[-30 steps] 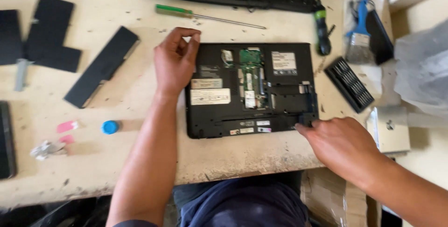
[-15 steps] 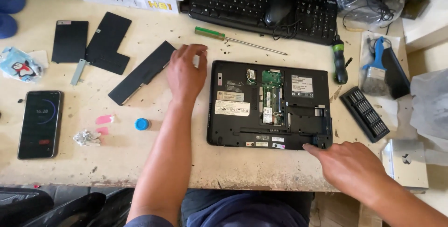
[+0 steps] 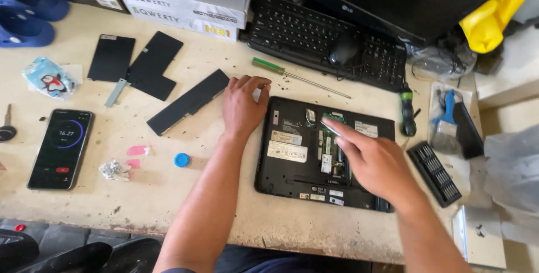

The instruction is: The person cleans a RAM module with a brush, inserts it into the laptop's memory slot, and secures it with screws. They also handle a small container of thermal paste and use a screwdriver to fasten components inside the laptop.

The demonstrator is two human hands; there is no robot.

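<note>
The right hand [image 3: 375,163] lay over the opened black laptop [image 3: 292,161] on the tabletop [image 3: 168,205], its grip released and fingertips [image 3: 331,125] on the green circuit board [image 3: 332,144]. The left hand [image 3: 242,107] pressed the laptop's far left corner, clasping nothing. Beyond both lay a green-handled screwdriver [image 3: 268,65] and a black keyboard [image 3: 314,34].

**Bare forearms, dark blue below**

Both forearms are bare from elbow to wrist, with no sleeves, watch, bracelet or rings showing. The left hand [image 3: 242,107] and the right hand [image 3: 373,163] wear no gloves. At the lower edge of the view, between the arms, a strip of dark blue clothing shows.
</note>
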